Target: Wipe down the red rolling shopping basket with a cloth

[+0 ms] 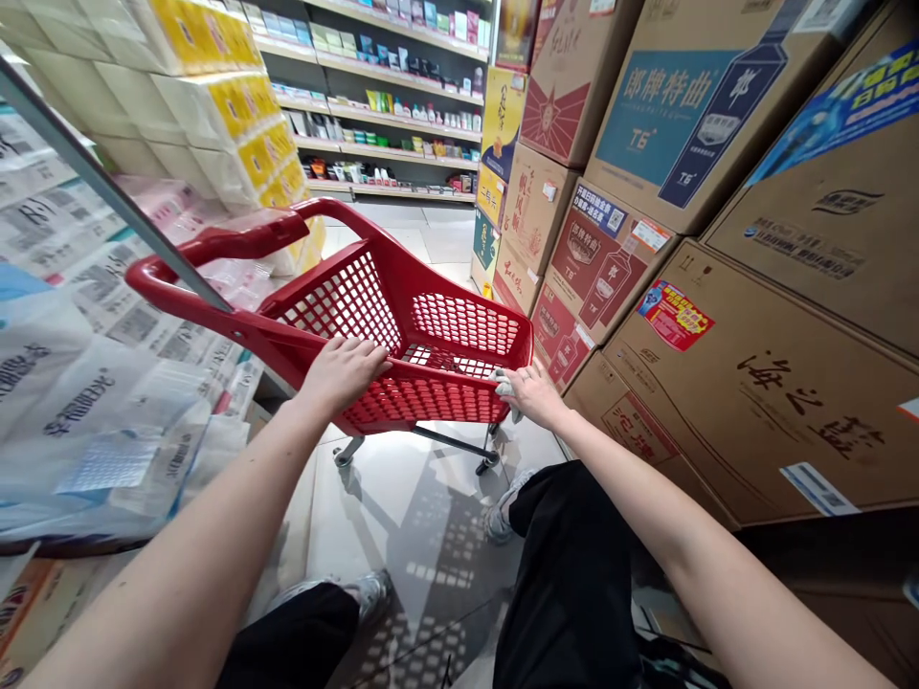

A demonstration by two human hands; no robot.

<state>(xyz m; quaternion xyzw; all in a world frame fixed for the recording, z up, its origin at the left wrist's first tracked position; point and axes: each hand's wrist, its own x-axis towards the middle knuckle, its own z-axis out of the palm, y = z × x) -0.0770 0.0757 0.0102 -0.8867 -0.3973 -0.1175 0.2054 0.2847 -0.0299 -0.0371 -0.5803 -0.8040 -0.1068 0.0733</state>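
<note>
The left grip (350, 368) was clamped on the cart (431, 372) midway along its rim, the right grip (529, 390) at its corner. It stood on the floor (423, 498) beside boxes (707, 306); steering seemed in hand, needing even pressure.

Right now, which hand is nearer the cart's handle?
The left hand, over the near side rim of the red cart; the right hand is at the end away from the handle.
</note>
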